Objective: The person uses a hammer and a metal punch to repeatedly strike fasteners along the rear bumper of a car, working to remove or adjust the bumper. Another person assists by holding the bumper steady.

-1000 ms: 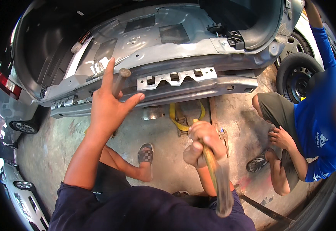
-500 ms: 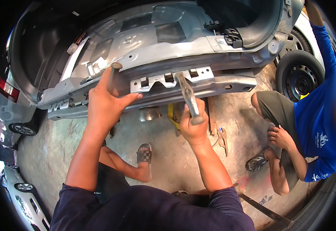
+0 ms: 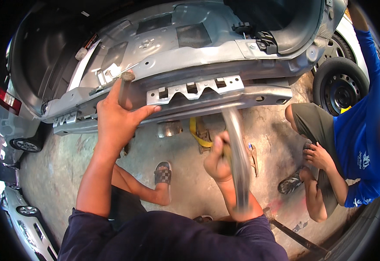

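Manual work at the open rear of a grey car body, seen from above. The left hand (image 3: 117, 115) is clamped by its fingers on an upright, round steel rod with a flat, worn head (image 3: 124, 89); its thumb stretches apart to the right, in front of a long grey metal beam (image 3: 246, 99). The rod stands at the upper edge of this beam, its lower end hidden by the hand. Right of the thumb, a silver toothed metal bracket with rectangular openings (image 3: 178, 89) lies along the beam. The right hand (image 3: 218, 161), below the beam, is closed on the yellow handle of a grey-headed hammer (image 3: 241, 174); the head is motion-blurred and well apart from the rod. On the concrete floor (image 3: 198, 191) lie a yellow strap (image 3: 193, 128) and metal pliers (image 3: 254, 161). At right, a person in a blue long-sleeved shirt (image 3: 359, 143) crouches near a black-rimmed wheel (image 3: 341, 93).
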Demonstrator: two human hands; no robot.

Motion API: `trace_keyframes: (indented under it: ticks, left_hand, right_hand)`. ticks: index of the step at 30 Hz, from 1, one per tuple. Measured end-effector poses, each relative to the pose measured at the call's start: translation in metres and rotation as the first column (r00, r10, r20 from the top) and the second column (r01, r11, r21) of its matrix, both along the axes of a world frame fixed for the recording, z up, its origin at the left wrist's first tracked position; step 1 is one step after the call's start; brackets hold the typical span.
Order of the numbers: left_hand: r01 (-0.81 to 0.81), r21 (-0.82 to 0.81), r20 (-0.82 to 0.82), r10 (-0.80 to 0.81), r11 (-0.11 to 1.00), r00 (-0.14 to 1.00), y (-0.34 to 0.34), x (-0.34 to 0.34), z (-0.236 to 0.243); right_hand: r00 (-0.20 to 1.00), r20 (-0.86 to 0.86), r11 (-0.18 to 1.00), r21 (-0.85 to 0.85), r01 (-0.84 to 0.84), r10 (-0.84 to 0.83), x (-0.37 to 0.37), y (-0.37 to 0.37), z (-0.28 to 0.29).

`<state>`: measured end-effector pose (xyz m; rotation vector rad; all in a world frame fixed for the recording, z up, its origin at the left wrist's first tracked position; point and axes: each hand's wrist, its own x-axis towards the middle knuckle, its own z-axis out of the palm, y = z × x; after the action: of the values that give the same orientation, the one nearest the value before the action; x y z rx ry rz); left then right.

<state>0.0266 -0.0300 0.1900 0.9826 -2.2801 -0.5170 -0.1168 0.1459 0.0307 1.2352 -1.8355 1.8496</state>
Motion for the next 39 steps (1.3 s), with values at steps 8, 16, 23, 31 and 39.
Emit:
trace_keyframes:
  ticks: [8, 16, 23, 31, 39]
  left_hand:
    - [0.027, -0.001, 0.009, -0.027, 1.000, 1.000, 0.001, -0.001, 0.000]
    - [0.033, -0.033, 0.159, -0.028, 0.999, 0.987, 0.004, 0.002, 0.015]
    - [-0.027, -0.231, 0.284, 0.094, 0.973, 0.954, 0.013, -0.011, 0.019]
    - [0.019, -0.234, 0.131, 0.012, 0.972, 0.991, 0.004, -0.002, 0.002]
    - [0.045, -0.204, 0.135, -0.018, 0.978, 0.991, -0.002, 0.002, 0.003]
  right_hand:
    - [1.000, 0.021, 0.990, -0.137, 0.016, -0.013, -0.002, 0.004, -0.023]
    - [0.964, 0.046, 0.857, 0.448, -0.255, 0.263, -0.015, 0.102, -0.042]
    - [0.885, 0.179, 0.622, 0.652, -0.434, 0.430, -0.020, 0.098, -0.033]
    - [0.889, -0.041, 0.669, 0.675, -0.312, 0.456, -0.072, 0.094, 0.004]
    - [0.769, -0.014, 0.364, 0.887, -0.286, 0.639, -0.066, 0.090, 0.033]
